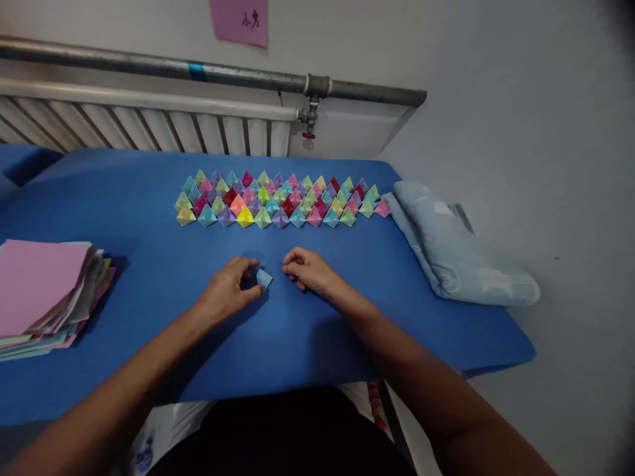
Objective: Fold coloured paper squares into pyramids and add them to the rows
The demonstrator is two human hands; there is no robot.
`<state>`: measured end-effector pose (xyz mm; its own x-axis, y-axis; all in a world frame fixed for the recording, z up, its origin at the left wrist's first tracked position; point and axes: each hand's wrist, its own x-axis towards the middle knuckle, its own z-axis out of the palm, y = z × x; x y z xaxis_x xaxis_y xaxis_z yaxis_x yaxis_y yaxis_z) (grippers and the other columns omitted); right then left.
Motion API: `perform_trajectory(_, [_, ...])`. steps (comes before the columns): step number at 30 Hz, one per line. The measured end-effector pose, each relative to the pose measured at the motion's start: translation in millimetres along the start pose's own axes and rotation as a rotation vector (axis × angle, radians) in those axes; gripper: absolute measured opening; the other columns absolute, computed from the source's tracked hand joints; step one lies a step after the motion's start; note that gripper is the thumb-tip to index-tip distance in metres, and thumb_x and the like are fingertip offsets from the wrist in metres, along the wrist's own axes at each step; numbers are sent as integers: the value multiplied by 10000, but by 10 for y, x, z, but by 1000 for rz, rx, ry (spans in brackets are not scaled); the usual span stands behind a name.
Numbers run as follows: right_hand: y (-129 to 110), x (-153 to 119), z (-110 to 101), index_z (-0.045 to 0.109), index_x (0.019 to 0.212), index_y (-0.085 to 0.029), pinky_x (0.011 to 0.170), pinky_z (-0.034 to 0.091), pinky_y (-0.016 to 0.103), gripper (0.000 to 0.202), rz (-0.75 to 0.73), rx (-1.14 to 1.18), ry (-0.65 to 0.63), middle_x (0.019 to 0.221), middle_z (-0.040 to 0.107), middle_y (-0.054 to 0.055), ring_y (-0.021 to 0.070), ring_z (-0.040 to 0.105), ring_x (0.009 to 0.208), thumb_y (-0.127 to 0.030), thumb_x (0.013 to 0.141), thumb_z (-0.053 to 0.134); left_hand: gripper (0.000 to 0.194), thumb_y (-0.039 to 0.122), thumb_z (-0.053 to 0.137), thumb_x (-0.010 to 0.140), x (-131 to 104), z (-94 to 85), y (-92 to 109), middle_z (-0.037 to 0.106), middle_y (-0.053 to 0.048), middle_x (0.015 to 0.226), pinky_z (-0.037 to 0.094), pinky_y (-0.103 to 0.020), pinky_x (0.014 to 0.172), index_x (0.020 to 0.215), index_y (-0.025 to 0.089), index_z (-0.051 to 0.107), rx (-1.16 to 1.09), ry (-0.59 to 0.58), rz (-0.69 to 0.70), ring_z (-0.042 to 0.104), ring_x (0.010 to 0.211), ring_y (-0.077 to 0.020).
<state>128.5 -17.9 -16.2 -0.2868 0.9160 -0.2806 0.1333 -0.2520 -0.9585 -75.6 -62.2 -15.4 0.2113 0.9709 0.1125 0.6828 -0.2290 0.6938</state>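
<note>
A small light blue folded paper piece [264, 280] sits at the fingertips of my left hand [228, 285], between thumb and forefinger, just above the blue-covered surface [208, 357]. To its right, apart from the paper, is my right hand [314, 272]. Its fingers are curled in with the thumb against them, and nothing shows in them. Beyond both hands stand several rows of small pointed folded paper pieces [280, 217] in many colours, set closely side by side.
A stack of coloured paper sheets [42, 284] lies at the left, pink on top. At the right is a folded pale blue-green blanket [446, 244]. A white radiator [163, 132] and a metal pipe [248, 75] run along the back wall, with a pink note [238, 20] above.
</note>
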Motion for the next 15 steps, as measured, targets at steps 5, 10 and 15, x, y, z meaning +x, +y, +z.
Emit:
perform_trajectory(5, [-113,212,58,550,785,-200,362,312,163,83,-19,36,-13,531,507,-107,48,428,371,-180,723,602,152,307,668,671,169,-51,5,627,-16,741,471,-307,603,786,218,713,-44,-118,-40,593,662,-184])
perform_trajectory(10, [-49,133,35,557,805,-195,396,332,171,91,-73,86,-23,582,523,-106,38,449,385,-231,743,612,214,319,669,703,202,-34,14,617,15,695,452,-263,571,883,216,720,-227,-51,-91,559,618,-148])
perform_trajectory(15, [-64,92,-9,587,936,-203,430,368,191,245,-93,180,-45,651,571,-83,53,495,426,-364,760,644,189,285,622,795,368,19,119,690,-51,1014,525,-310,781,952,211,697,-228,104,145,640,864,-167])
